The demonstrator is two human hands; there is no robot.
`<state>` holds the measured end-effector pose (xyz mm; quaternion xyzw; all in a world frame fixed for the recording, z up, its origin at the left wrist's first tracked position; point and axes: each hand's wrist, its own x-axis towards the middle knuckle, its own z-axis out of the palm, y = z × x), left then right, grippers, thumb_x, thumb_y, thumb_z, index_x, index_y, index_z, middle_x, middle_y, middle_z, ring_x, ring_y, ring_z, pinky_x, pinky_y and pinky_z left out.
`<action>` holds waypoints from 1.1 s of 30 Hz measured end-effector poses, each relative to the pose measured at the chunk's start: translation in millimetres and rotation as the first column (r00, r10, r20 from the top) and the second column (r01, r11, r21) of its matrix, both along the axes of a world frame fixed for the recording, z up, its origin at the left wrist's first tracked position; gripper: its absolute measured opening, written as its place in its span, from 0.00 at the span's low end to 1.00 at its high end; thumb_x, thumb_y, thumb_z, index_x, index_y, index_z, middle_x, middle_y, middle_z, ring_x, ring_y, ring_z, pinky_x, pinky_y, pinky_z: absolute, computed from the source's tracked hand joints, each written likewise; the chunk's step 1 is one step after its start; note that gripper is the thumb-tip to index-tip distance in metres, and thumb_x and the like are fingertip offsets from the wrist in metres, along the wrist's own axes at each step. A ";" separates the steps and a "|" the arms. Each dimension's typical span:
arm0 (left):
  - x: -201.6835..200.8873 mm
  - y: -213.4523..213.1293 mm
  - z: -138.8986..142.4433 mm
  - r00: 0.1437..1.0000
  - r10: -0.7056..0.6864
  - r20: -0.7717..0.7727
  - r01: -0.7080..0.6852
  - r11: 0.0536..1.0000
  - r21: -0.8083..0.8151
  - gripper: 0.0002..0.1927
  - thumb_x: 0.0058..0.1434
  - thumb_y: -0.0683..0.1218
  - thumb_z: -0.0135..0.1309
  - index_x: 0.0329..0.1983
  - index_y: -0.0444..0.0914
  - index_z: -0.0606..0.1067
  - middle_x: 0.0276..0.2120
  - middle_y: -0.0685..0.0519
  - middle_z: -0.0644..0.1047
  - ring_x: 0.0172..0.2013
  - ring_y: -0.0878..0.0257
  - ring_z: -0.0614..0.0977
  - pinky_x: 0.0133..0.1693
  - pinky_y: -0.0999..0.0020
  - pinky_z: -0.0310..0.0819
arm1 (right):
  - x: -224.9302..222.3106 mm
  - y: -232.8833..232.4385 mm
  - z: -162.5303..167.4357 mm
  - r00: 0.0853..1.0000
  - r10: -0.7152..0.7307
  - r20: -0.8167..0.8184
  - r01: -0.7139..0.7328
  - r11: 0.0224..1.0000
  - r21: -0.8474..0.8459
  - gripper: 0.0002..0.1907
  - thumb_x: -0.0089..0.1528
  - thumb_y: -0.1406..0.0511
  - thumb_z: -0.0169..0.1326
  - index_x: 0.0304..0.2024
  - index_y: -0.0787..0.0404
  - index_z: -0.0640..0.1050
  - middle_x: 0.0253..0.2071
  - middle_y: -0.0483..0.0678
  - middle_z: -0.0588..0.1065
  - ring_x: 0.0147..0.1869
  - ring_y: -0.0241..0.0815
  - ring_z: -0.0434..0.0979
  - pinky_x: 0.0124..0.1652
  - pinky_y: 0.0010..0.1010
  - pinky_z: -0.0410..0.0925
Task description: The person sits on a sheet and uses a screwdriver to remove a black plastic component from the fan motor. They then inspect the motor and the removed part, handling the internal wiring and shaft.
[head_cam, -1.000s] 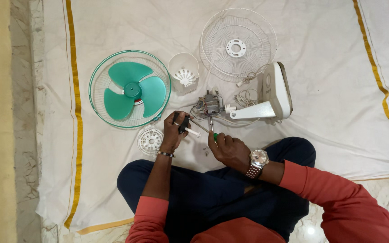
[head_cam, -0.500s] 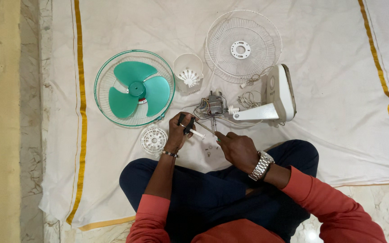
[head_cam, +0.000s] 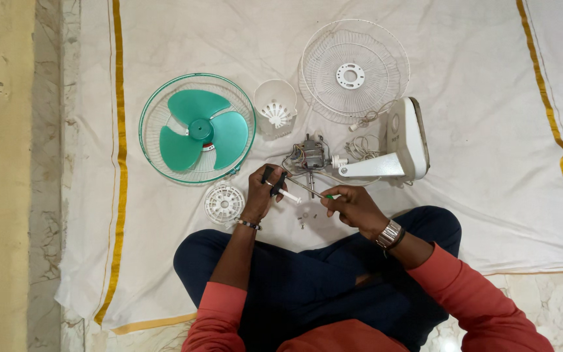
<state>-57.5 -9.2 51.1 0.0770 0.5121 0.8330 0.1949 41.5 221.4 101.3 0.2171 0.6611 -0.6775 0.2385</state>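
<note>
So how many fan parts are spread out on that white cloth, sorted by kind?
Wire grilles: 2, one with a green rim under the green blade, one white
Green blade: 1
White motor cover: 1
Small round white vent cap: 1
Bare motor: 1
White stand base: 1
Total: 7

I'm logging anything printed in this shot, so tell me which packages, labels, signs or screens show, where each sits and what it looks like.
No packages, signs or screens show.
Small mark, maybe a label: on the face of the white fan base, right of the motor; a tiny dark patch, too small to make out.
</note>
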 end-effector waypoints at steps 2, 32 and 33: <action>-0.5 0.9 -0.1 0.999 0.005 0.037 -0.006 1.000 0.021 0.18 0.70 0.53 0.55 0.39 0.31 0.76 0.33 0.47 0.81 0.25 0.66 0.79 0.19 0.73 0.66 | 1.3 -0.9 6.9 0.993 0.095 -0.074 -0.076 0.971 0.227 0.18 0.60 0.60 0.62 0.50 0.62 0.81 0.28 0.48 0.80 0.17 0.28 0.61 0.19 0.23 0.55; -1.1 2.0 5.0 0.997 0.024 0.074 -0.018 0.996 -0.083 0.19 0.70 0.54 0.53 0.39 0.31 0.75 0.28 0.47 0.79 0.19 0.68 0.74 0.15 0.74 0.62 | 16.1 -9.3 8.6 0.541 0.610 -0.579 0.243 0.546 0.802 0.15 0.64 0.59 0.61 0.42 0.66 0.82 0.27 0.51 0.78 0.24 0.43 0.75 0.24 0.33 0.67; -1.2 2.0 4.9 0.997 0.021 0.077 -0.013 0.994 -0.110 0.19 0.69 0.54 0.53 0.39 0.32 0.75 0.28 0.48 0.78 0.19 0.68 0.74 0.15 0.74 0.62 | 13.9 -8.4 10.2 0.540 0.567 -0.622 0.245 0.601 0.761 0.15 0.64 0.58 0.60 0.39 0.65 0.82 0.29 0.52 0.79 0.25 0.43 0.76 0.24 0.33 0.68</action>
